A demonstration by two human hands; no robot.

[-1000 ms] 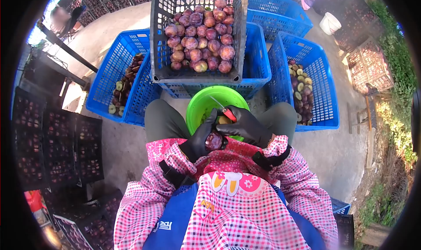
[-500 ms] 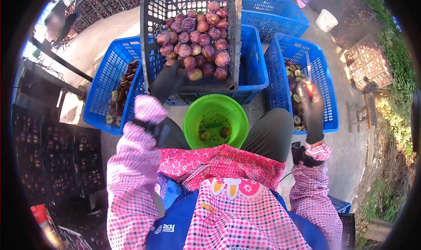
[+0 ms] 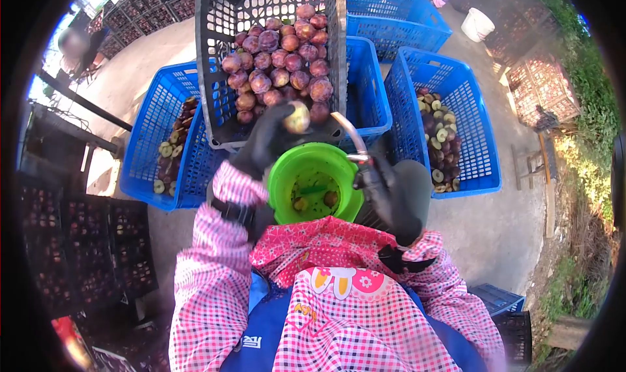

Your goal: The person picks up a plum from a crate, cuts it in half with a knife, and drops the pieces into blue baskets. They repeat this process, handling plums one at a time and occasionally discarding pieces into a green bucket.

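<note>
My black-gloved left hand [image 3: 262,142] grips a reddish-yellow plum [image 3: 298,118] at the near edge of the black crate [image 3: 206,85]. Many purple-red plums [image 3: 279,60] lie in that crate. In my right hand [image 3: 392,196], also gloved in black, is a knife [image 3: 350,133]; its curved blade points up and left, close to the plum but apart from it. Below both hands a green bucket [image 3: 282,206] stands between my knees, with a few plum pieces and dark bits inside.
Blue crates with cut plums stand at the left [image 3: 147,147] and right [image 3: 479,137]. Another blue crate [image 3: 375,91] supports the black one, and one more [image 3: 398,20] is behind. Stacked dark crates [image 3: 91,241] line the left. A white bucket [image 3: 477,25] and a person [image 3: 75,49] are farther off.
My right hand has swung left from above the right blue crate to beside the green bucket, bringing the knife. My left hand has taken a plum and moved right and nearer.
</note>
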